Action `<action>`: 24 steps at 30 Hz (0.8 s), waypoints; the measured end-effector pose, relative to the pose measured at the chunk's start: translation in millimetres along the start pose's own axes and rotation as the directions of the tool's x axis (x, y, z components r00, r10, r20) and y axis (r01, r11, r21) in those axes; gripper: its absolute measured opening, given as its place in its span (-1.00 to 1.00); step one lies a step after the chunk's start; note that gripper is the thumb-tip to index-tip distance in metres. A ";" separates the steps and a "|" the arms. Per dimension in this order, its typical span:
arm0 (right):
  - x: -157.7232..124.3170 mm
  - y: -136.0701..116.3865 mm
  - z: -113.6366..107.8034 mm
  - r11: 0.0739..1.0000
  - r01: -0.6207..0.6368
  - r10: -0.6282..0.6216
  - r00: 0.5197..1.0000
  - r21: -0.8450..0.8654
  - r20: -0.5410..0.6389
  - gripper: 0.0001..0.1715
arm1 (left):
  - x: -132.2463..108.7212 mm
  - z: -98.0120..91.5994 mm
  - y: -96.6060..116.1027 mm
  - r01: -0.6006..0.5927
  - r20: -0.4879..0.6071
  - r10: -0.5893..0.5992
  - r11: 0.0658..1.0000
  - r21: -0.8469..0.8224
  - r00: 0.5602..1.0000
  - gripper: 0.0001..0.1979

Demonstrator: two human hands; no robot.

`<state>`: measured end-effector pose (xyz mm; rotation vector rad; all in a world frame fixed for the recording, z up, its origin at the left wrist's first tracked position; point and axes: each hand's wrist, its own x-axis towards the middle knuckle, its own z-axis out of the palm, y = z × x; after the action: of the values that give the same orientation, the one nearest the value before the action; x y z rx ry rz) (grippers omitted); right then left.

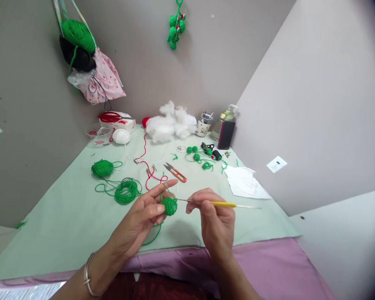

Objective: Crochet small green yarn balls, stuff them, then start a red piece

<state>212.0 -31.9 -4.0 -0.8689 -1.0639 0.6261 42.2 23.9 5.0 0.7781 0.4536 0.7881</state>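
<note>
Between the thumb and fingers of my left hand [145,214] sits a small round green crochet piece [169,206], with green yarn running up over the raised index finger. My right hand [214,216] grips a crochet hook [220,204] by its yellow handle. The hook's thin metal shaft points left, and its tip meets the right edge of the crochet piece. A strand of green yarn trails below my left hand onto the table. Just beyond the hands lie orange-handled thread snips [176,172].
Green yarn coils [126,191] and a green yarn ball [102,168] lie left. White stuffing [170,123] is heaped at the back. Small green crocheted balls [196,157], a phone [226,135] and white paper [245,183] are on the right. Red scissors [111,117] rest on a box.
</note>
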 end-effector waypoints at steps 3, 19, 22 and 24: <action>3.6 -2.7 -0.7 0.976 -0.160 0.164 0.986 0.147 -0.011 -0.77 | 0.3 -0.1 0.5 0.001 0.002 -0.001 1.000 0.026 1.000 -0.51; 1.7 -1.2 2.3 1.000 -0.009 0.012 0.989 -0.022 0.150 -0.81 | -3.6 3.0 -8.6 -0.120 0.040 0.114 0.957 0.264 0.993 -0.39; 3.7 1.1 1.1 0.994 -0.074 0.062 0.988 0.080 0.143 -0.82 | -4.4 7.4 -3.7 -0.124 0.046 0.115 0.946 0.300 0.992 -0.38; 5.6 0.7 0.2 0.986 -0.117 0.099 0.985 0.122 0.141 -0.80 | -4.8 8.8 -0.6 -0.135 0.040 0.129 0.934 0.331 0.991 -0.41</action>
<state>213.9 -27.0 -1.9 -0.7829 -1.0885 0.8462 45.0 15.9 10.6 1.1399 0.5304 0.8393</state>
